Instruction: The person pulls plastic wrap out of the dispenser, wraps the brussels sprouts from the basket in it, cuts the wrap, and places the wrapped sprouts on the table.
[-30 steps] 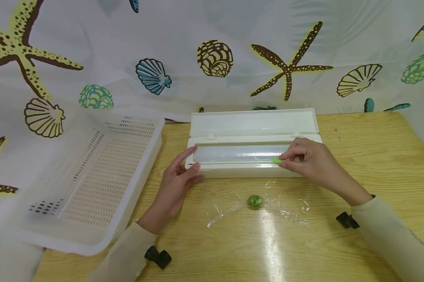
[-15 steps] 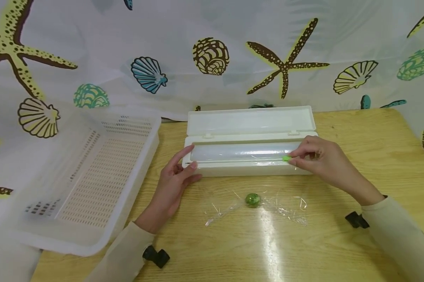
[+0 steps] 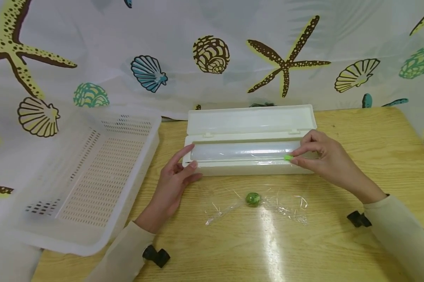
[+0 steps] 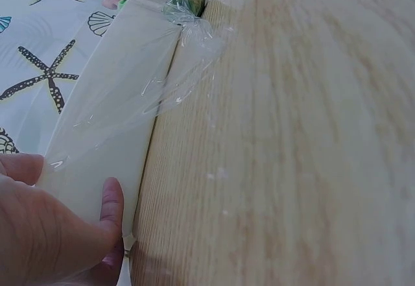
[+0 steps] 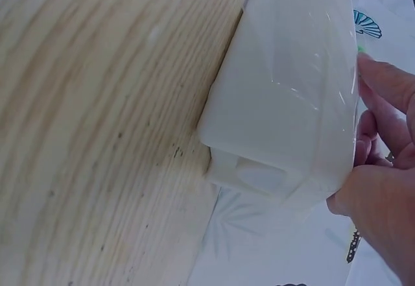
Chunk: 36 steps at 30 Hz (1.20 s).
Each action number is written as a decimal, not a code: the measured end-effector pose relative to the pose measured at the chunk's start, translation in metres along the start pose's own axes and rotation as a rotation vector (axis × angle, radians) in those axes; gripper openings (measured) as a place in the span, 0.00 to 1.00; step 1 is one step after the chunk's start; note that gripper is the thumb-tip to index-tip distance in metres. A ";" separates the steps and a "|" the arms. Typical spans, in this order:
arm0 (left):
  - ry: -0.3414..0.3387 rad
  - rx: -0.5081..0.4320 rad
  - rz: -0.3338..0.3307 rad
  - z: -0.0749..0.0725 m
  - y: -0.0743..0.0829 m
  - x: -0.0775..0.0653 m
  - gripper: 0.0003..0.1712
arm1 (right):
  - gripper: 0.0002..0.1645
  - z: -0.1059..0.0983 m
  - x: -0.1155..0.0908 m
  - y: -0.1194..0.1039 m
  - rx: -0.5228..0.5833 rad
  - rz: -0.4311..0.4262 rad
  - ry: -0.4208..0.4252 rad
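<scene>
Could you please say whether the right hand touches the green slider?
Touching: the head view shows the right hand pinching the green slider between thumb and forefinger.

The head view is evenly and moderately bright, with a long vertical streak of glare on the tabletop (image 3: 270, 243) and a bright highlight along the film roll (image 3: 233, 152). The basket (image 3: 154, 150) looks washed out at its left side. Both wrist views are cooler and hazier; fine glints cross the clear film, and a thin dark shadow lines the foot of the box (image 5: 279, 104). The green slider (image 3: 288, 157) seems, through the right wrist view's softness, a faint smudge.
</scene>
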<state>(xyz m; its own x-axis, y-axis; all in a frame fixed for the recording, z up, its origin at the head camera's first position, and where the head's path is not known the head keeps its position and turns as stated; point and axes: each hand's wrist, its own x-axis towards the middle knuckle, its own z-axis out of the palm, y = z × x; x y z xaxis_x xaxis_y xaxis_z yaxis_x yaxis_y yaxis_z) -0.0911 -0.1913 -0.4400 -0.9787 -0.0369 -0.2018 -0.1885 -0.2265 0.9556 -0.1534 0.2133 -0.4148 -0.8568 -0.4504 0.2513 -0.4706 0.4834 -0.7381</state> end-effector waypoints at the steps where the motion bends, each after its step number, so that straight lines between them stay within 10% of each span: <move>1: 0.001 -0.003 0.000 0.000 0.000 0.000 0.33 | 0.10 0.000 0.000 0.001 0.001 -0.003 0.005; 36: 0.010 -0.020 -0.003 0.000 0.000 0.000 0.32 | 0.16 -0.008 -0.002 0.015 0.104 -0.038 -0.028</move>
<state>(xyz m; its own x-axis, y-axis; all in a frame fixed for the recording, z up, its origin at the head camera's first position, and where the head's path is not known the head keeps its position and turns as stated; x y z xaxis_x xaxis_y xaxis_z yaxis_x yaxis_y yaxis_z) -0.0914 -0.1913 -0.4402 -0.9773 -0.0461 -0.2069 -0.1897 -0.2459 0.9506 -0.1599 0.2273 -0.4211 -0.8320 -0.4882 0.2635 -0.4765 0.3857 -0.7901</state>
